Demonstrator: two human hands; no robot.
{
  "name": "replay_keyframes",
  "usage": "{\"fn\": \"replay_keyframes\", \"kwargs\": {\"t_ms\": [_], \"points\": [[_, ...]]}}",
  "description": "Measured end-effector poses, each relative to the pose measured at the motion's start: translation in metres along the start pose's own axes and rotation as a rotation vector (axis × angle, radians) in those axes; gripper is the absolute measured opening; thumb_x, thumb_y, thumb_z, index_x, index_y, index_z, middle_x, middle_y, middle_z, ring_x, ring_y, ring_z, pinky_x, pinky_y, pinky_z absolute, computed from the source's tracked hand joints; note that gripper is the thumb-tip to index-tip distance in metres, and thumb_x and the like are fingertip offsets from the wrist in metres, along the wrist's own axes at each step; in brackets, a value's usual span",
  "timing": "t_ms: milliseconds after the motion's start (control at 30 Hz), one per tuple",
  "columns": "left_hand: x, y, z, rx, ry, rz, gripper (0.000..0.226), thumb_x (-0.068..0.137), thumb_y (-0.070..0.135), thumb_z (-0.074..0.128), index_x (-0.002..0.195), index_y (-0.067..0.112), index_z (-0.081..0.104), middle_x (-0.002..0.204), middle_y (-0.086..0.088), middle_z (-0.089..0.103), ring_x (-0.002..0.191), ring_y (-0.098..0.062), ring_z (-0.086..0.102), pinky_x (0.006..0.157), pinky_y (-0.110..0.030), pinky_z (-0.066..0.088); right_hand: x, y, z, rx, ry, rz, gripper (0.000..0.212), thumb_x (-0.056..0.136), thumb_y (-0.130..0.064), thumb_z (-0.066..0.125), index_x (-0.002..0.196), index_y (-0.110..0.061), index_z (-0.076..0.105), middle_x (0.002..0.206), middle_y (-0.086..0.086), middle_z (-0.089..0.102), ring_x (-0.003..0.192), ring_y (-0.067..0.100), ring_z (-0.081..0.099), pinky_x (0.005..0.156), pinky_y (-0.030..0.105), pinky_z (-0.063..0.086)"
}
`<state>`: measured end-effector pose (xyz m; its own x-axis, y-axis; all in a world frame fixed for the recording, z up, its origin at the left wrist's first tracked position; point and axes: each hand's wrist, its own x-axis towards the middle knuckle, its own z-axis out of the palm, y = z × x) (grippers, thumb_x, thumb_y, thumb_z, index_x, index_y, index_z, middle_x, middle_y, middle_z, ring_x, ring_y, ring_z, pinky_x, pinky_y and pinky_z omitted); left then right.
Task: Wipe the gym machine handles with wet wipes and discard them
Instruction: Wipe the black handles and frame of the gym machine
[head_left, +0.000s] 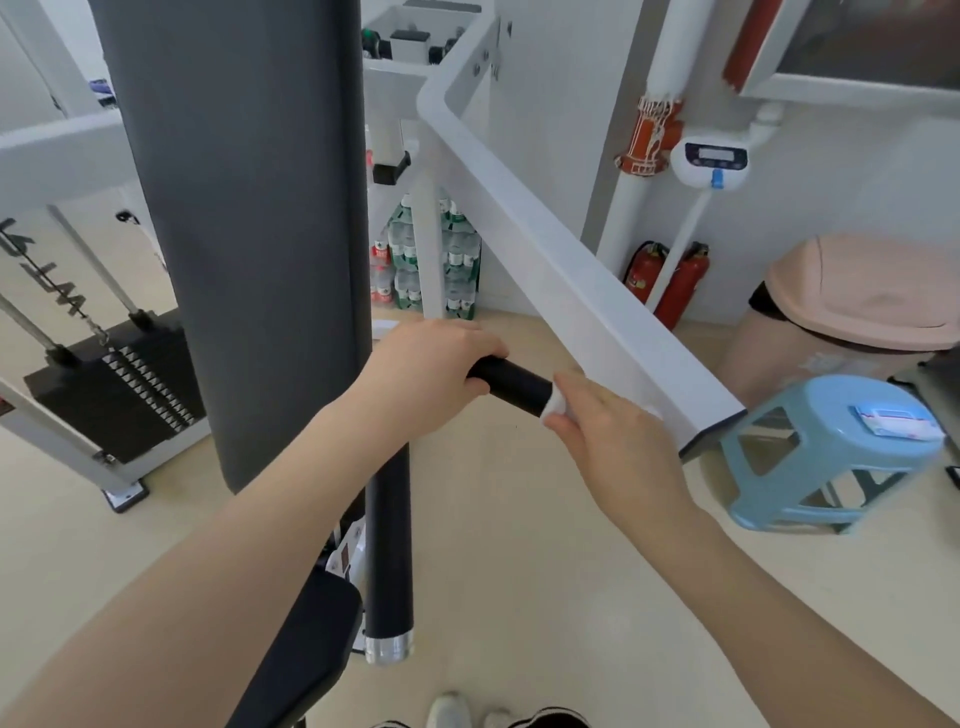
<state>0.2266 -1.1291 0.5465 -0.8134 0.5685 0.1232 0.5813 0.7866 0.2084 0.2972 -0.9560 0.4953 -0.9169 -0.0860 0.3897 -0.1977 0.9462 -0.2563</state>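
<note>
Matt black foam handle (511, 385), glossy white metal frame (571, 291), smooth blue plastic stool (831, 441).

A gym room is shown. This is indicated by a weight stack (124, 379) on guide rods, a padded backrest (244, 218) and a white machine frame (561, 270). Packs of bottled water (447, 254) are stacked by the wall.

Beige floor (519, 597) (blue stool (826, 441) on it)

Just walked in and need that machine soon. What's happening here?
A person is cleaning it. The left hand grips the black handle to steady it, while the right hand presses a white wet wipe around the handle's outer end. A pack of wipes sits on the blue stool, beside a pink-lidded bin.
</note>
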Motion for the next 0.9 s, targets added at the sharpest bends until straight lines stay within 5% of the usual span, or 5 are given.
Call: {"fn": "replay_keyframes", "kwargs": {"t_ms": [167,400,567,800,900], "points": [[-0.019,-0.009,-0.010,-0.295,0.119,-0.172,0.042,0.089,0.013,0.057,0.129,0.025,0.051,0.128,0.008,0.056,0.114,-0.009,0.051,0.091,-0.016,0.035,0.031,-0.029,0.026,-0.034,0.086,-0.162,0.047,0.070,-0.007,0.077,0.114,0.000,0.061,0.104,0.014,0.070,0.077,0.028,0.069,0.049,0.026,0.049],[-0.054,-0.023,-0.005,-0.647,0.123,-0.519,0.031,0.091,0.029,0.053,0.122,0.027,0.053,0.110,0.012,0.061,0.094,-0.009,0.061,0.086,-0.029,0.049,0.033,-0.034,0.025,-0.063,0.115,-0.172,0.044,0.066,0.000,0.078,0.108,-0.001,0.062,0.097,0.012,0.070,0.076,0.028,0.067,0.056,0.025,0.049],[-0.079,-0.032,0.010,-1.116,0.156,-0.745,0.028,0.095,0.009,0.041,0.094,0.023,0.065,0.090,-0.008,0.071,0.081,-0.020,0.069,0.071,-0.026,0.057,0.064,-0.072,0.030,0.080,0.075,-0.516,0.044,0.072,0.009,0.042,0.108,0.000,0.066,0.108,0.015,0.069,0.100,0.031,0.066,0.077,0.038,0.055],[-0.109,-0.045,0.037,-1.392,0.082,-0.645,0.053,0.086,-0.018,0.036,0.113,0.020,0.062,0.100,-0.004,0.072,0.094,-0.018,0.068,0.077,-0.027,0.056,0.031,-0.068,0.041,0.075,-0.129,-1.121,0.036,0.087,0.001,0.043,0.114,-0.006,0.066,0.122,0.010,0.064,0.120,0.025,0.055,0.111,0.033,0.025],[-0.114,-0.048,0.039,-1.441,0.039,-0.632,0.042,0.088,-0.009,0.043,0.119,0.014,0.061,0.113,-0.019,0.065,0.106,-0.033,0.060,0.090,-0.041,0.052,0.049,-0.060,0.039,0.018,-0.133,-1.119,0.036,0.084,0.004,0.046,0.111,-0.009,0.067,0.121,0.006,0.065,0.120,0.022,0.055,0.111,0.036,0.023]]}}
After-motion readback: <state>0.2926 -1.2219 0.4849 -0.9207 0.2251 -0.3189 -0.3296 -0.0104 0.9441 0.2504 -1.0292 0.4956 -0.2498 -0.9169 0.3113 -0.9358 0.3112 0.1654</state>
